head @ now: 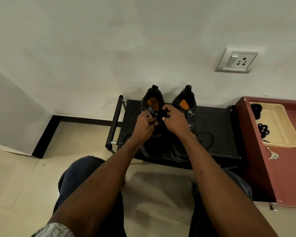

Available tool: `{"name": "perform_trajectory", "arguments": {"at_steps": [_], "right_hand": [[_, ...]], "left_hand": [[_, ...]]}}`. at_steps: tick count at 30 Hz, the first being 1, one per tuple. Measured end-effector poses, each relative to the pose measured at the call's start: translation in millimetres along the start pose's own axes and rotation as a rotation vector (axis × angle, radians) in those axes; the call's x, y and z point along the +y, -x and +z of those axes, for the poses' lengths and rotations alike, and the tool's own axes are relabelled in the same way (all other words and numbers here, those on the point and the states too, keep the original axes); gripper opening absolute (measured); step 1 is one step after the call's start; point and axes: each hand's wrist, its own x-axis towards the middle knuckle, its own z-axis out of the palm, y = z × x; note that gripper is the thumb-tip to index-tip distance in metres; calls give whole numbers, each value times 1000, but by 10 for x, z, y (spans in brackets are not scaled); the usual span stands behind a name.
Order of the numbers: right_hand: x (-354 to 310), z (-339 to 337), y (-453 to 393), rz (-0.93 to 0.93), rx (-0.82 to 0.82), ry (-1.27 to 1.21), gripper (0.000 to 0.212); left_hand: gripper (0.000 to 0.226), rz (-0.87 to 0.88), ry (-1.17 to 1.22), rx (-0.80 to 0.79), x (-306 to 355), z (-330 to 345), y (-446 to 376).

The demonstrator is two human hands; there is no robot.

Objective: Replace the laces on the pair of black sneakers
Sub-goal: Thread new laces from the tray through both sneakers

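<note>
Both hands are up on the left sneaker (153, 106), which sits heel to the wall on a low black shoe rack (217, 127), its partner, the right sneaker (186, 103), just beside it, orange insoles showing in both. The left hand (144, 124) has its fingers curled in and is pinching a black lace (152, 123) just over the throat of that shoe. The right hand (173, 119) is curled too, fingertips nipped on the black material at the tongue of the same sneaker; whether that is lace or tongue is hard to tell, black on black. Toes of both shoes point back toward the person, whose knees in dark trousers frame the bottom of the view. A loose black lace loop (206, 138) lies on the rack, right of the pair. Further right, a maroon cabinet (256, 151) carries a cream tray (280, 127) with a bundle of black laces (263, 130) in it, and a bunch of keys (272, 155) rests on the cabinet top near the tray. A wall socket (237, 61) sits above.
</note>
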Motion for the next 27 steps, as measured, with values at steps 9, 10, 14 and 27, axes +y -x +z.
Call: {"name": "perform_trajectory", "arguments": {"at_steps": [9,10,14,27], "right_hand": [[16,23,18,68,-61,-158,56],[22,21,18,68,-66,-164,56],[50,22,18,50,-103,-174,57],[102,95,-33,189,-62,-328,63]], "left_hand": [[19,-8,-122,-6,-38,3,-2],[18,45,-161,0,-45,-12,-9],[16,200,-257,-40,-103,-104,-66],[12,-432,295,200,50,89,29]]}}
